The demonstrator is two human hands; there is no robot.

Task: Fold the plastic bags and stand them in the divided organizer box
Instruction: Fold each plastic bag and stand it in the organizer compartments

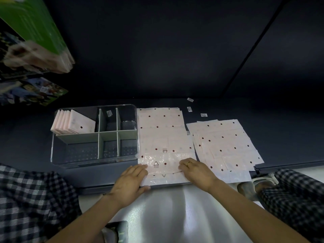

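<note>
Dark shelf (280, 137), left hand (130, 181) flat on bag (164, 155); right hand (196, 171) pinching its fold

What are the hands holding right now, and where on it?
The top plastic bag: right hand pinches its folded near edge, left hand presses its left corner flat.

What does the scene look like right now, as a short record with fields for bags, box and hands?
bag being folded: pink dotted bag, flat, near end folded over
left hand: flat on the bag's near left edge
right hand: pressing the fold, fingers curled at its edge
box: clear, divided, left of the bag
folded bags: standing in the far-left compartment
other compartments: no bags
loose pile: unfolded bags, right of the bag
</note>
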